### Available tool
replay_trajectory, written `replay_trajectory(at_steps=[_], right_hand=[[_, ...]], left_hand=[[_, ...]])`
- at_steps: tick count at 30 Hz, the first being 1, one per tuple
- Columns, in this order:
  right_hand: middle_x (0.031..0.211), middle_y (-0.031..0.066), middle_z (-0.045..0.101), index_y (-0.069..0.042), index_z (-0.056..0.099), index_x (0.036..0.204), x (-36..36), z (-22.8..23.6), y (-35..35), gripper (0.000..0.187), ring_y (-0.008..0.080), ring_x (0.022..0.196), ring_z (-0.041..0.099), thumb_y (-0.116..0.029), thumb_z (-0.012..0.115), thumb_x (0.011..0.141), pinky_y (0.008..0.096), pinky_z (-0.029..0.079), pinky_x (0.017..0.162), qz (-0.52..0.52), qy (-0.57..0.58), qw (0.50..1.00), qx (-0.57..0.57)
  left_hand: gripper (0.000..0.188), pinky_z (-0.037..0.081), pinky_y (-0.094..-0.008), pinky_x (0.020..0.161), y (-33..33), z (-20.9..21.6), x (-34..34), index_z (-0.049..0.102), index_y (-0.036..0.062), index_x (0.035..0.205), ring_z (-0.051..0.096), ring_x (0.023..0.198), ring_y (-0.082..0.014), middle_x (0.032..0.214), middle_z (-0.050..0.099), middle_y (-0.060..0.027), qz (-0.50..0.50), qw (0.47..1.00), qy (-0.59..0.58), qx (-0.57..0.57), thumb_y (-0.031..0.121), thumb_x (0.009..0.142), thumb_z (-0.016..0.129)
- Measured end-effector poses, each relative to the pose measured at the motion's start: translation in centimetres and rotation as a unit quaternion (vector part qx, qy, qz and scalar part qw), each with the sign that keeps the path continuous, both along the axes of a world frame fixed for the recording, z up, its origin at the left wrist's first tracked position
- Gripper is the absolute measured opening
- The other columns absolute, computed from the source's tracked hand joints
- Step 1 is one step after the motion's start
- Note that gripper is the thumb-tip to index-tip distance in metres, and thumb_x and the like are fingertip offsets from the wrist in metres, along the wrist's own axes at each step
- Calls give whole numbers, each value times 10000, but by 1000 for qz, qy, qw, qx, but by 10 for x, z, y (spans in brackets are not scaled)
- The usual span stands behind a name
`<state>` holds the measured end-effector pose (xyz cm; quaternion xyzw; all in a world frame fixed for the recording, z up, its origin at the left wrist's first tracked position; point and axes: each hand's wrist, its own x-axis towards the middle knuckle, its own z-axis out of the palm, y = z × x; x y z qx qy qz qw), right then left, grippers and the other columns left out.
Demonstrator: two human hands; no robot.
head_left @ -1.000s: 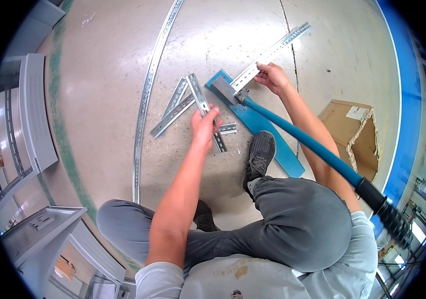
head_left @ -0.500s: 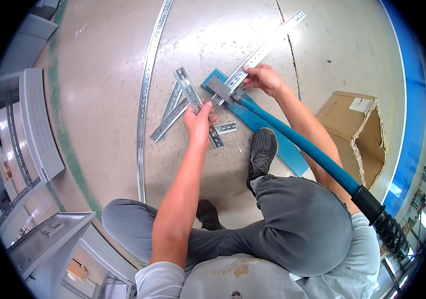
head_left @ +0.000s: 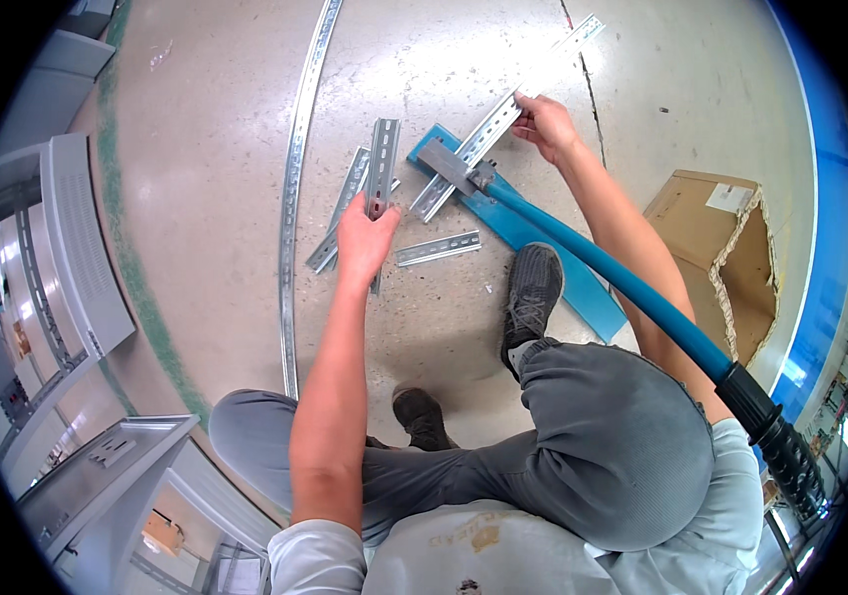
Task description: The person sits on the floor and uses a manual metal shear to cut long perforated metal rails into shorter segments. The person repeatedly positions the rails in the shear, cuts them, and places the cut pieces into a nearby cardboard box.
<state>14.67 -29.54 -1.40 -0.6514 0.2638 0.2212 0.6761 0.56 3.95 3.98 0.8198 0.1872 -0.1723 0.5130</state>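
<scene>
My left hand is closed around a short slotted metal mounting rail, which points away from me above other cut rails on the floor. My right hand pinches a longer slotted rail. That rail runs slantwise under the grey head of a lever cutter, its near end sticking out at the left. The cutter has a flat blue base and a long blue lever with a black grip, rising toward my right side. A small rail piece lies between my left hand and the base.
A very long rail stretches along the floor on the left. An open cardboard box stands at the right. Grey metal cabinets line the far left. My shoe is beside the blue base.
My left hand has moved left and turned its short rail more upright, away from the cutter head. My right hand has shifted up and right along the longer rail. The small piece is now uncovered.
</scene>
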Motion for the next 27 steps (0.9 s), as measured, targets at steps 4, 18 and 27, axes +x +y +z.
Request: replay_trajectory(at_steps=[4, 18, 27], right_hand=[[1164, 111, 701, -25, 688, 1219, -53, 21, 44, 506, 227, 1040, 658, -436, 752, 932, 388, 533, 896, 153, 67, 986, 13], [966, 49, 729, -51, 700, 1031, -23, 10, 25, 248, 150, 871, 687, -290, 714, 969, 284, 527, 731, -2, 8, 1000, -19], [964, 44, 711, -40, 710, 1001, -56, 23, 44, 318, 126, 880, 640, -346, 765, 933, 281, 529, 769, 82, 33, 996, -2]], left_hand=[[235, 503, -283, 675, 26, -7, -2, 687, 1, 1013, 613, 715, -124, 853, 683, -42, -30, 999, 5, -26, 180, 875, 750], [312, 505, -273, 663, 44, 10, 22, 690, 34, 1119, 610, 749, -96, 912, 672, -21, -169, 966, 179, -78, 226, 887, 771], [414, 530, -377, 862, 49, 8, 1, 663, -35, 1120, 674, 921, -241, 985, 722, -156, -259, 960, 100, 42, 263, 853, 770]])
